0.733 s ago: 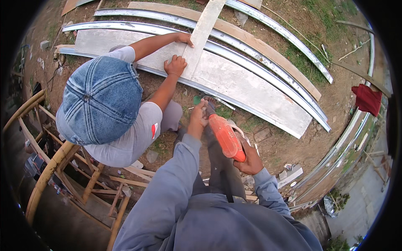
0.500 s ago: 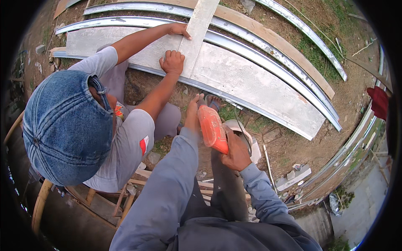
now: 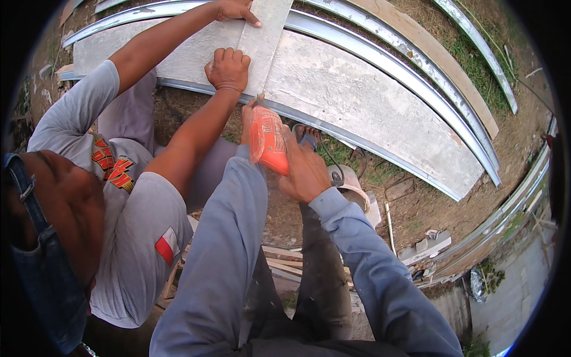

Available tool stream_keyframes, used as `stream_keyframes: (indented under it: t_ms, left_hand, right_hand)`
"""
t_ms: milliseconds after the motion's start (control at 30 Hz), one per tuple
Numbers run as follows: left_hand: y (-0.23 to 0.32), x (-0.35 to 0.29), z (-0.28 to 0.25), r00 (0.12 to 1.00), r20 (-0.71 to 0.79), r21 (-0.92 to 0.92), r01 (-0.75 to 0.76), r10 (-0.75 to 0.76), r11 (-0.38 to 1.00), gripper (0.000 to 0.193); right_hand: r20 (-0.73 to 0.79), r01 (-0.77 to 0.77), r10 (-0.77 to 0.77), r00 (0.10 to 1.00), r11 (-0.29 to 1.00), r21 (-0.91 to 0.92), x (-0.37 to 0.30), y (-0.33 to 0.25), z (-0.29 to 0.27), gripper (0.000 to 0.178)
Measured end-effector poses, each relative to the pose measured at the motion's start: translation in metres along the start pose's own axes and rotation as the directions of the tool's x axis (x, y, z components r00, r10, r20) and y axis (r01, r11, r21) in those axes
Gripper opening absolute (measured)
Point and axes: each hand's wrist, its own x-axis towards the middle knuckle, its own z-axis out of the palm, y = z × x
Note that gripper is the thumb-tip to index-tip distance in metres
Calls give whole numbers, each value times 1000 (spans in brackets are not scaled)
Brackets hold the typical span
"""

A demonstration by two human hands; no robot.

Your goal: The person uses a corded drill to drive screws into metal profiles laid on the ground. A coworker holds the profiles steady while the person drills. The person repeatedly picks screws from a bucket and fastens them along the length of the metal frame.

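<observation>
My right hand (image 3: pixel 306 168) is closed round the rear of an orange corded power tool (image 3: pixel 267 140); its exact kind does not show plainly. My left hand (image 3: pixel 245 124) grips the front part from the left side, with its fingers mostly hidden by the casing. The tool's tip meets the near edge of a long grey board (image 3: pixel 363 104), close to the lower corner of a narrower grey board (image 3: pixel 262 50) lying across it. A co-worker's fist (image 3: pixel 229 70) presses beside that crosspiece, and their other hand (image 3: pixel 237 12) rests on it farther away.
The co-worker (image 3: pixel 134 232) crouches at my left, arms stretched over the board. Beyond lie curved-looking metal channels (image 3: pixel 392 56) and a brown strip (image 3: pixel 437 59). A pale bucket (image 3: pixel 352 184) stands right of my hands, near a black cord (image 3: pixel 333 157). Scraps (image 3: pixel 425 247) lie at right.
The orange tool and both my hands have moved left and away from me, bringing its tip to the board's edge. The co-worker's head has shifted left and nearer in view.
</observation>
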Motion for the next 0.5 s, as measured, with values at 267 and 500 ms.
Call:
stream_keyframes:
  t_ms: [267, 500]
  left_hand:
    - [12, 11, -11, 971, 239, -130, 26, 6, 991, 31]
    - [19, 15, -9, 991, 129, 90, -38, 26, 995, 34]
  right_hand:
    - [91, -72, 76, 993, 996, -51, 19, -13, 0, 94]
    - [51, -86, 91, 995, 993, -86, 20, -32, 16, 93]
